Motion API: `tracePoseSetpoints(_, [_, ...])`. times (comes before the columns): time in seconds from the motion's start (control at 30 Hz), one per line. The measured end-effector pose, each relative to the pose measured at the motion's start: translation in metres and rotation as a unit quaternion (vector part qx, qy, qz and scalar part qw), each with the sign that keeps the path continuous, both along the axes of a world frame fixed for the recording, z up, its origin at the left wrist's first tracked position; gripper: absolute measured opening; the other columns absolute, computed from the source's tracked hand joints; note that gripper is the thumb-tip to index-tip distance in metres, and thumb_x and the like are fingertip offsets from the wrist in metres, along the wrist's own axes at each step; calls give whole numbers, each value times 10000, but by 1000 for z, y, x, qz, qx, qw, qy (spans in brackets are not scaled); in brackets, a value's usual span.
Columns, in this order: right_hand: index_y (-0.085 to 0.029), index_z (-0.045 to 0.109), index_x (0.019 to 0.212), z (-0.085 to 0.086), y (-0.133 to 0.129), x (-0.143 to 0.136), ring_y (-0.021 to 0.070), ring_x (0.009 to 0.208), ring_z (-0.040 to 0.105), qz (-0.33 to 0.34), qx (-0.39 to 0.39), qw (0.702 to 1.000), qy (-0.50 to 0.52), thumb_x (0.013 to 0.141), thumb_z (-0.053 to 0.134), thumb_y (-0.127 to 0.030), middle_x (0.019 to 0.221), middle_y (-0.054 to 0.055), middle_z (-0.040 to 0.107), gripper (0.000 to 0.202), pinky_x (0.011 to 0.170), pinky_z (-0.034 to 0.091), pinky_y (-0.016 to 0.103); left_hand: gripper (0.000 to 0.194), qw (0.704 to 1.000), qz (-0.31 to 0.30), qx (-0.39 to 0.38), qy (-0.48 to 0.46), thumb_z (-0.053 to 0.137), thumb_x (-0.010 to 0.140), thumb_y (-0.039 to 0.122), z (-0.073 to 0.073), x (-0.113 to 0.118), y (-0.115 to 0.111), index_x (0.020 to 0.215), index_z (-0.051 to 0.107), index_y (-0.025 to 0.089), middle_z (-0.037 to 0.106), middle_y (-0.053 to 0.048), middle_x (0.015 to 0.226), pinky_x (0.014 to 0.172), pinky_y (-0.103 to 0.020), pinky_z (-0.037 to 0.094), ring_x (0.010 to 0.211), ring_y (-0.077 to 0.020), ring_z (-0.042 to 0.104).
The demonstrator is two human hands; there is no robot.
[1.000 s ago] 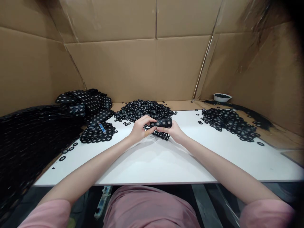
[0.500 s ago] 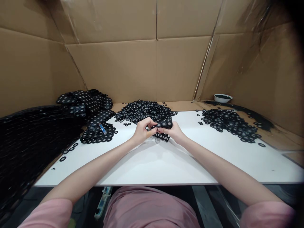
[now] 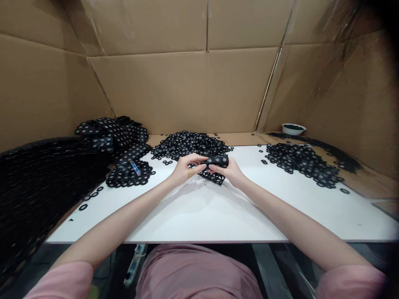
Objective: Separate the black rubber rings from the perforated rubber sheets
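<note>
Between my two hands is a black perforated rubber sheet (image 3: 213, 177), bent over so that one part rolls toward me and a lattice-like flap hangs below. My left hand (image 3: 188, 167) pinches its left side with thumb and fingers. My right hand (image 3: 232, 171) grips the right side, its thumb pressed on the front. The thumbs nearly meet at the middle of the sheet. Just behind my hands lies a heap of small black rings (image 3: 191, 144). Whether a loose ring is caught between my fingers is too small to tell.
More black rings (image 3: 301, 160) are piled at the right of the white board (image 3: 199, 220). A white bowl (image 3: 293, 129) with dark bits stands at the back right. Perforated black sheets (image 3: 120, 135) and a large dark stack (image 3: 46, 182) fill the left. Cardboard walls (image 3: 162, 91) surround the table.
The lower flap of the sheet shows more fully below my hands. My left thumb and fingers have shifted slightly along the sheet; both hands keep their hold.
</note>
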State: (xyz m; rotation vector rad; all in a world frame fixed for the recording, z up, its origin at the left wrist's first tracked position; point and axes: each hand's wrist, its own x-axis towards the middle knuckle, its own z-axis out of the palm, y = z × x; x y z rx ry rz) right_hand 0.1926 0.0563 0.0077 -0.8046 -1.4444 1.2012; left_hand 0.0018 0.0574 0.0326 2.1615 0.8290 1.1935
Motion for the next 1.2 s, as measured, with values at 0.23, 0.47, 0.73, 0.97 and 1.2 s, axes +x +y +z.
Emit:
tracePoseSetpoints(0.23, [-141, 699, 888, 1, -6, -5, 234, 861, 660, 31, 27, 999, 1, 607, 790, -372, 924, 80, 711, 374, 839, 529, 394, 221, 1000, 4, 24, -7, 658, 775, 296, 4, 1, -4, 944, 726, 173, 682, -66, 866, 704, -252, 486, 754, -143, 606])
tracePoseSetpoints(0.47, [-130, 687, 862, 3, -7, -5, 225, 718, 683, 60, 2, 998, -4, 638, 768, -402, 781, 69, 713, 362, 727, 575, 392, 271, 990, -27, -129, -53, 659, 763, 316, 5, -1, -2, 975, 720, 158, 702, -60, 814, 663, -250, 459, 731, -156, 613])
tracePoseSetpoints(0.73, [-134, 681, 842, 10, -7, -3, 226, 678, 679, 66, 7, 998, -19, 631, 779, -407, 759, 91, 710, 359, 708, 580, 394, 393, 976, -50, -175, -122, 684, 720, 262, 1, 1, 9, 1100, 661, 165, 646, 0, 633, 564, -214, 408, 574, -102, 539])
tracePoseSetpoints(0.97, [-128, 645, 791, 7, -14, -7, 233, 650, 681, 74, -16, 997, -16, 578, 804, -406, 737, 85, 699, 384, 676, 581, 396, 371, 964, 46, -106, -240, 654, 754, 292, 17, -25, 28, 1091, 622, 139, 717, -75, 795, 570, -209, 462, 655, -134, 641])
tracePoseSetpoints(1.2, [-131, 648, 877, 0, -12, -12, 241, 700, 690, 60, -50, 997, 25, 568, 809, -403, 790, 85, 701, 442, 720, 585, 416, 217, 996, 47, 60, -53, 572, 850, 294, 11, -5, -3, 997, 682, 179, 713, -65, 996, 822, -276, 514, 919, -180, 666])
